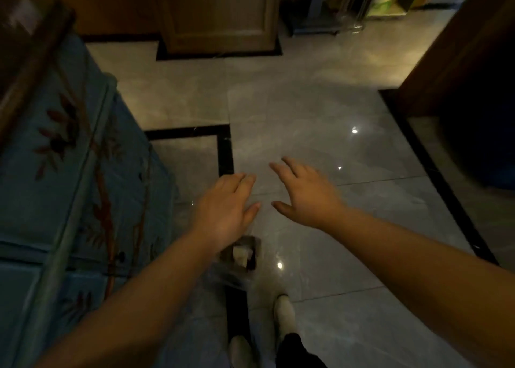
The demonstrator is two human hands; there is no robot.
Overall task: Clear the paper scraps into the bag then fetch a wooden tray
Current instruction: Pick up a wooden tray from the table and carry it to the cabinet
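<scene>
Both of my hands reach forward over a glossy grey tiled floor. My left hand (227,206) is palm down with fingers together and nothing in it. My right hand (303,193) is open beside it, fingers spread and empty. Under my left wrist a clear plastic bag (237,267) lies on the floor, with a white paper scrap (242,254) and something dark inside it. No wooden tray is in view.
A table with a blue floral cloth (55,172) fills the left side. A wooden cabinet (217,13) stands ahead, dark wooden furniture (468,69) at the right, and shelving (362,2) at the back. My feet in white shoes (284,312) are below.
</scene>
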